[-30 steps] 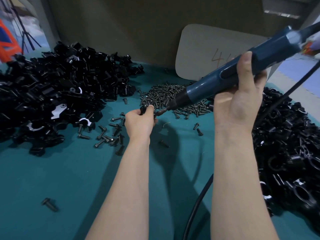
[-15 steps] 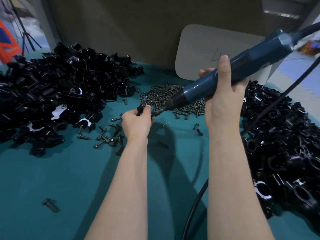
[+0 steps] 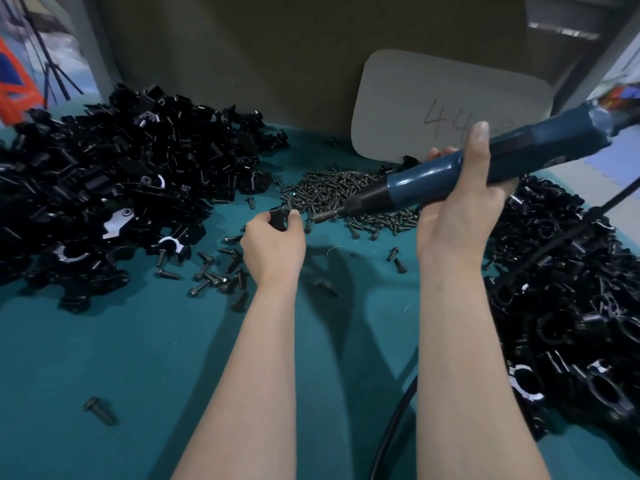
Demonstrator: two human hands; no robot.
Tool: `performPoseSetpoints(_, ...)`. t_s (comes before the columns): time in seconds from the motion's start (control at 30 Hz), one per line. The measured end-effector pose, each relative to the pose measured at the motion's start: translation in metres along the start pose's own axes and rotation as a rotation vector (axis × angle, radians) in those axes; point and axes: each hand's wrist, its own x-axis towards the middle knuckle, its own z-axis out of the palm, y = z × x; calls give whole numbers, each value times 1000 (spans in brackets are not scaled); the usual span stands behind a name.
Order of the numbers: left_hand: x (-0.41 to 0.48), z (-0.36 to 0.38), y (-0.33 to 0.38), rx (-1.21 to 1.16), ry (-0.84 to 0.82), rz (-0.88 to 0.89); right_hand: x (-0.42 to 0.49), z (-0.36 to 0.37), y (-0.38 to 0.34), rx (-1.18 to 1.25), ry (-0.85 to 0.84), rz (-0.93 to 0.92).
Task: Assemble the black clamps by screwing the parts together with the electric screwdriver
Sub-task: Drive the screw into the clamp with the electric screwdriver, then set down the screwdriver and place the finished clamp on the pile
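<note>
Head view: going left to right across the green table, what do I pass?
Large heap of black plastic clamp parts → scattered loose black bolts → left hand pinching a small black clamp piece → right hand gripping the blue electric screwdriver → second heap of black ring-shaped clamps.

The worktop [image 3: 104, 358] was coloured a plain deep teal. The left heap of clamp parts [image 3: 104, 188] and the right heap of clamp parts [image 3: 571, 289] were seen as glossy black, broken here and there by pale silvery glints. The small clamp piece [image 3: 278, 216] pinched in the left hand [image 3: 273, 251] was black as well. The heap of screws [image 3: 332, 192] was rendered in dark metallic grey. The electric screwdriver [image 3: 433, 181] was cased in dark blue with a black nose, and the cable [image 3: 389, 427] was black. The card [image 3: 415, 98] behind was pale grey, marked "44" in faint pencil-grey.
</note>
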Motion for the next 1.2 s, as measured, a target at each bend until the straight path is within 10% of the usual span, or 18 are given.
performPoseSetpoints(0.57, 0, 1, 4, -330, -12, -153, 8, -3, 2, -37, 57, 33)
performPoseSetpoints(0.9, -6, 2, 12, -514, -92, -161, 23, -45, 43, -545, -7, 555)
performPoseSetpoints(1.2, -3, 1, 9, -505, -204, -268, 16, -57, 54, -1443, -158, 375)
